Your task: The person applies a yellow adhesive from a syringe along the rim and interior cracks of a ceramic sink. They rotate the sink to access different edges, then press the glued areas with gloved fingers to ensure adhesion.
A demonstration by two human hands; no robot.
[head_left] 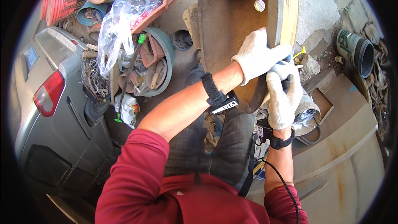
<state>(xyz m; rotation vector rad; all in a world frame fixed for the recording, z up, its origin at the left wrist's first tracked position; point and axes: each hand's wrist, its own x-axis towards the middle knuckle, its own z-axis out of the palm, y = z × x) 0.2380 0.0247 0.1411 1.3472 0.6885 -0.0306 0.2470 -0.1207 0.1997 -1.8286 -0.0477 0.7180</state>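
Brown clay pot (232, 20) — tilted, drain-holed, gloved left hand (257, 56) gripping rim

Pots (159, 64) on concrete ground (315, 12)

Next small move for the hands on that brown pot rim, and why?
Probably keep the left hand bracing the big brown pot at its rim and slide the right hand a little along the edge: both gloved hands meet there, the right gripping something small I can't identify.

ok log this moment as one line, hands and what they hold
left hand: gripping rim of large brown pot | right hand: grip shut on small grey tool against rim | both in white gloves
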